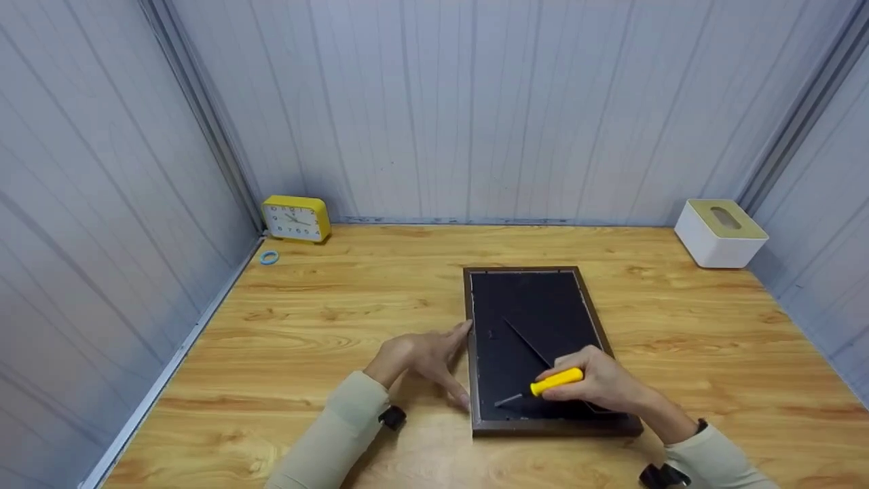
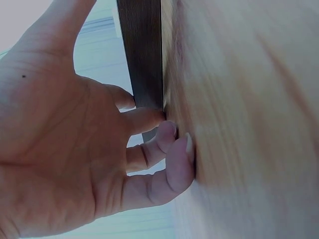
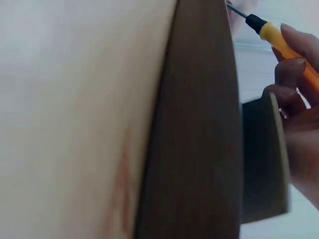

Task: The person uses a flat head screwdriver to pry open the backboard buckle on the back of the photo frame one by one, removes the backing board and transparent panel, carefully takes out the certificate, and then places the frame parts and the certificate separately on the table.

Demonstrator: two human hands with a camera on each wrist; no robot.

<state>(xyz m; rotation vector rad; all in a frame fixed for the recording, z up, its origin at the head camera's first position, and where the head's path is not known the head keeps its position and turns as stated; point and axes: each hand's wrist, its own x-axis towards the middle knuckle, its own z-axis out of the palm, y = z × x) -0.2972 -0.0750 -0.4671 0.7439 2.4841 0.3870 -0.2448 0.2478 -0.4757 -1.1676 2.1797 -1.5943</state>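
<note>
A brown-edged picture frame [image 1: 523, 299] lies back side up on the wooden table, its black backing showing. My left hand [image 1: 431, 356] is at the frame's left edge, thumb and fingers spread along it. In the left wrist view, some fingertips of that hand [image 2: 84, 134] touch the frame's side [image 2: 144, 55], while others rest on the tabletop. My right hand [image 1: 604, 384] grips a yellow-handled screwdriver [image 1: 558, 382] over the backing, its tip close to the lower left part. Beneath that hand, the frame's stand flap [image 3: 261, 159] sticks up in the right wrist view.
A yellow clock [image 1: 296, 219] stands at the back left, with a light blue ring [image 1: 269, 257] in front of it. At the back right is a white tissue box [image 1: 721, 234] with a wood-toned lid. Panel walls [image 1: 434, 115] enclose the table [image 1: 326, 292] behind and on both sides.
</note>
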